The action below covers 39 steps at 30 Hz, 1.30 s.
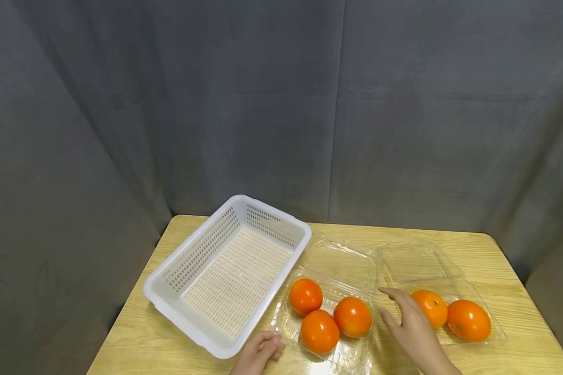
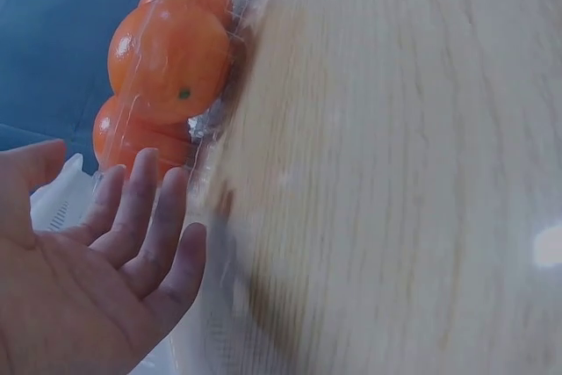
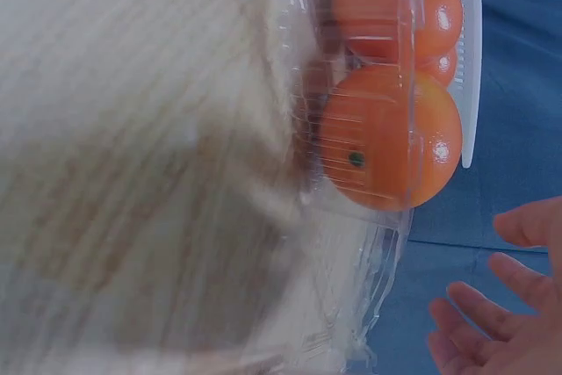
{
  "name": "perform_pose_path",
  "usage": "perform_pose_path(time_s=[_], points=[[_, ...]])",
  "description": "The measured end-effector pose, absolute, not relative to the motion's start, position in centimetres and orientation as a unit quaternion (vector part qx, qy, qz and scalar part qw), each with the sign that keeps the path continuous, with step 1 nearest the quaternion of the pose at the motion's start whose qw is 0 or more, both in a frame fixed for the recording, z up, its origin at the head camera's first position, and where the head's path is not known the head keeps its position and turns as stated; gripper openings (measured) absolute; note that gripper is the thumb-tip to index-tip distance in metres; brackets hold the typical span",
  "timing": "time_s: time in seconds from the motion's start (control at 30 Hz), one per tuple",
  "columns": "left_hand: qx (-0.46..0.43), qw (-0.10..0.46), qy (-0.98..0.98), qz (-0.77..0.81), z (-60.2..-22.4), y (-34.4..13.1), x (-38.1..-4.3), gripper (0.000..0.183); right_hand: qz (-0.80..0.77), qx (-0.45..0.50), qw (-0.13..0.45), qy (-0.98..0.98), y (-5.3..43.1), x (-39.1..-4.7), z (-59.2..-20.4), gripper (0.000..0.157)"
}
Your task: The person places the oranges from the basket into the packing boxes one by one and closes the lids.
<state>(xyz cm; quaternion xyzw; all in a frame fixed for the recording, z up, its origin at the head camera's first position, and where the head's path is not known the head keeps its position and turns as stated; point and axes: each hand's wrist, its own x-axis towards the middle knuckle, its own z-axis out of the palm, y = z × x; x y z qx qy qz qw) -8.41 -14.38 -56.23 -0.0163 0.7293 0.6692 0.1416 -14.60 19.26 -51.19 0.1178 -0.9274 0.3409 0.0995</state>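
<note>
A clear plastic clamshell box (image 1: 329,361) lies with its lid folded back and holds three oranges (image 1: 319,332). My left hand (image 1: 261,351) is beside its left front corner, fingers loosely bent and holding nothing; in the left wrist view its palm (image 2: 97,278) shows bare beneath the oranges (image 2: 167,59). Between this box and a second one, my right hand (image 1: 413,328) hovers with thumb and fingers spread and nothing in its grasp. The second clear box (image 1: 490,317) holds an orange (image 1: 430,308) and a longer orange-coloured fruit (image 1: 469,320), both right by that hand.
A white plastic basket (image 1: 234,281) with slotted walls stands at the left, slanting across the wooden table (image 1: 136,333), with nothing inside. The opened lids (image 1: 342,263) of the boxes lie toward the back edge. Grey cloth (image 1: 281,104) hangs behind the table.
</note>
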Motion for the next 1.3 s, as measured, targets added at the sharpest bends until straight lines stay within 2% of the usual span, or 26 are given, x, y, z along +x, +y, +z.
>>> perform_pose_path(time_s=[0.3,0.53,0.73,0.87,1.07,1.3], points=[[-0.058,0.146,0.737,0.657,-55.8,-14.0,-9.3,0.037,0.312,0.144,0.049,-0.938,18.1,-17.5,-50.2,0.031],[-0.066,0.144,0.739,0.655,-55.8,-14.0,-9.6,0.029,0.271,0.199,0.035,-0.941,17.3,-20.2,-49.3,0.024],[-0.066,0.143,0.734,0.660,-56.0,-13.8,-9.8,0.028,0.219,0.273,0.046,-0.935,17.0,-23.6,-48.9,0.022],[-0.069,0.138,0.734,0.661,-56.1,-13.7,-10.0,0.028,0.200,0.300,0.019,-0.932,17.0,-26.1,-49.0,0.021],[-0.086,0.140,0.736,0.656,-56.4,-13.7,-10.0,0.028,0.200,0.290,-0.026,-0.936,16.9,-29.3,-49.3,0.021],[-0.101,0.137,0.720,0.673,-56.4,-13.6,-9.9,0.019,0.177,0.255,-0.044,-0.950,17.4,-31.8,-50.3,0.023]])
